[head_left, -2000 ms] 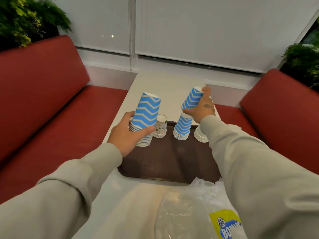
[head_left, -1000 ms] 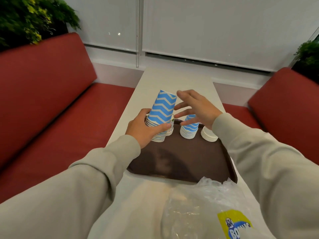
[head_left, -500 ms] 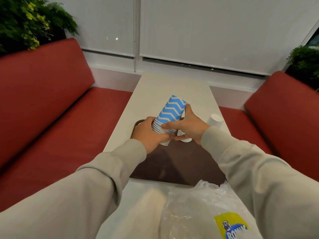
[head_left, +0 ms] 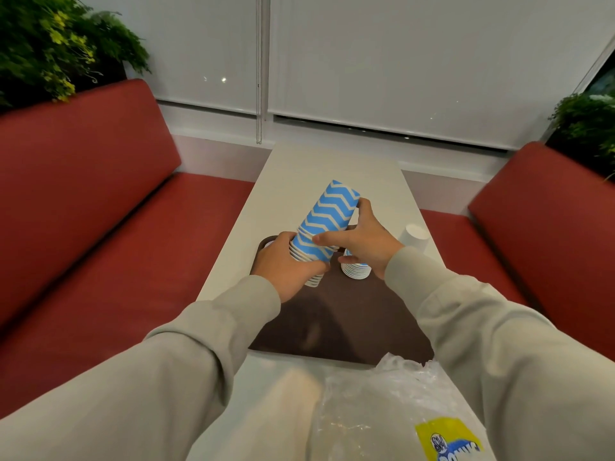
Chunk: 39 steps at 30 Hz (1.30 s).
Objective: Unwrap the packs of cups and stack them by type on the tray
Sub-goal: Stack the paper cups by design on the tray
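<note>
A tall stack of blue zigzag cups (head_left: 327,221) tilts to the right above the far left part of the dark brown tray (head_left: 349,324). My left hand (head_left: 286,264) grips the stack's lower rims. My right hand (head_left: 361,239) holds its upper part, thumb across the front and fingers behind. A shorter stack of blue zigzag cups (head_left: 356,270) stands on the tray, partly hidden under my right hand. A white cup stack (head_left: 414,237) shows beyond my right wrist; its base is hidden.
Crumpled clear plastic wrapping (head_left: 392,407) with a yellow and blue label lies on the white table (head_left: 319,174) in front of the tray. Red benches (head_left: 109,247) flank the narrow table. Plants stand at both back corners.
My right hand let go of the right blue stack, crossed to the left stack and took hold of it. Both hands have lifted and tilted that stack.
</note>
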Motion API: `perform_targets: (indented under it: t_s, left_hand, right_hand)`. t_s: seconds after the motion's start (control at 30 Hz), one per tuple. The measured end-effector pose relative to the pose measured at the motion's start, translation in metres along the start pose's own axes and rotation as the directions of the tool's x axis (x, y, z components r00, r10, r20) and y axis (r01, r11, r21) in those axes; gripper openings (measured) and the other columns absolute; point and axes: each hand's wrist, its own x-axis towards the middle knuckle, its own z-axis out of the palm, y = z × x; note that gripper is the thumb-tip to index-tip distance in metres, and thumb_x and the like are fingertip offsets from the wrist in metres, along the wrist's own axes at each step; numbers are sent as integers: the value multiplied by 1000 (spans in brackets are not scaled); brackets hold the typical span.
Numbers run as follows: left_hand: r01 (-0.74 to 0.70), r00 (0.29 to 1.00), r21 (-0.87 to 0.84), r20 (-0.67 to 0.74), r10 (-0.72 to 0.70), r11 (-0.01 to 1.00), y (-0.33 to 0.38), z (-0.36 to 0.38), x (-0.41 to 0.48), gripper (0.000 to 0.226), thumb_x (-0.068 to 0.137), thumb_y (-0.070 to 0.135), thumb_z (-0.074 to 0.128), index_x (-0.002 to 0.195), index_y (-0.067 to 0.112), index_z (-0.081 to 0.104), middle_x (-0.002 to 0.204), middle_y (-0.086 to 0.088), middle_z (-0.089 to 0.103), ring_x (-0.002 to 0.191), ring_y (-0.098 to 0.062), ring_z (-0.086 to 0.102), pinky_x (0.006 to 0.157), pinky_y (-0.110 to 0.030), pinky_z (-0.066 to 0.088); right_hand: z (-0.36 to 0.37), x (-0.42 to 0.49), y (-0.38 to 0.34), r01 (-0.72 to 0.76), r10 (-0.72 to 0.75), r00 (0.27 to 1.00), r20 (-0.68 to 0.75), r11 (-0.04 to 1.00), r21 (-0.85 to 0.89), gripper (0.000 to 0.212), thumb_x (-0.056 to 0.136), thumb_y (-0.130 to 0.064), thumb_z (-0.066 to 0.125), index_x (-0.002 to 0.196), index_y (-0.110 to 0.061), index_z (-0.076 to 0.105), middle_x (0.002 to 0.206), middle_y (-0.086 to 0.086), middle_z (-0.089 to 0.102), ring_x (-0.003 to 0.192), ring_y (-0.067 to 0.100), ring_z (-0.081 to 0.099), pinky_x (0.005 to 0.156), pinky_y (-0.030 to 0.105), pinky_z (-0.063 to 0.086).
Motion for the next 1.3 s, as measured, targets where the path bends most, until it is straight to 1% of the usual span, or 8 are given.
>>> perform_targets:
  t_s: [0.1,0.23,0.37,0.47,0.8,1.03,1.17,1.3]
  left_hand:
    - [-22,1000,9,2,22,1000,-2,-3,-1,51,73,33,83,114,30,52,96,13,64,84,-3,61,66,-15,46]
    - [-30,1000,11,-2,30,999,-4,-4,0,51,72,34,83,112,33,51,98,12,65,87,-4,63,74,-21,49]
    - [-1,1000,32,2,1,999,-12,-6,2,54,72,34,84,114,31,50,106,7,64,92,-12,63,77,-24,50]
    - [29,1000,29,1,-29,999,-21,-8,1,57,72,34,85,116,30,50,107,8,62,88,-7,61,67,-15,45]
    - [42,998,-55,-54,-45,998,-33,-15,5,65,73,36,85,128,26,52,109,8,64,86,-2,61,64,-11,44]
    - [33,998,-69,-53,-37,997,-36,-22,7,62,73,36,85,124,30,52,105,13,64,87,0,62,63,-9,45]
    - [26,998,-61,-58,-29,998,-38,-26,9,60,72,36,86,122,30,52,102,16,64,86,2,62,62,-7,43]
    - [18,998,-64,-58,-22,998,-36,-26,11,60,73,37,85,123,31,52,103,15,64,86,1,62,62,-8,44]
  right_hand:
    - [-4,1,-4,-16,15,1000,24,999,34,79,75,-19,86,134,-30,35,113,-3,66,94,11,69,64,27,59]
    - [-6,4,-5,-27,27,1000,14,999,31,63,79,-29,84,131,-27,48,114,-1,67,100,18,71,81,41,62]
    - [-18,11,-9,-30,35,999,-32,989,142,58,80,-22,82,127,-20,49,119,4,66,97,24,71,76,43,63]
    - [-33,22,-13,5,16,994,-111,982,188,60,81,-18,81,129,-18,46,122,8,64,98,26,70,76,44,63]
    - [-68,51,16,-32,-86,903,-421,964,-264,67,81,-23,81,129,-15,35,116,1,56,103,23,60,86,34,50]
    - [-57,62,43,-128,-20,913,-408,935,-330,75,82,-20,81,137,-13,30,124,8,55,112,28,58,91,38,50]
    - [-48,64,57,-194,50,912,-407,927,-322,98,76,-24,86,149,-20,20,138,18,50,125,38,52,103,44,44]
    - [-44,60,47,-44,-148,867,-476,929,-368,83,85,-26,76,150,-23,23,151,12,38,138,31,40,111,42,37]
